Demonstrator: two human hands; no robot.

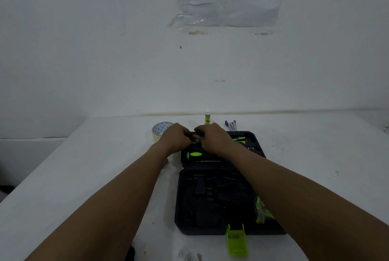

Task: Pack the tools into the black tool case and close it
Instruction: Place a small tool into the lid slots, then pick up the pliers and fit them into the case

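Both hands are meeting at frame centre over the far half of the open black tool case, the left hand and right hand pinching a small dark tool between curled fingers. Seating it well probably means lining it up with its moulded slot above the green-handled screwdriver before pressing down. Both forearms are reaching straight forward, wrists level.

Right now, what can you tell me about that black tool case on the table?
The black tool case lies open and flat on the white table, looking like moulded plastic. Its near half shows mostly empty shaped recesses; the far half holds green-and-black tools. A green latch sticks out at its near edge. Both forearms reach over it.
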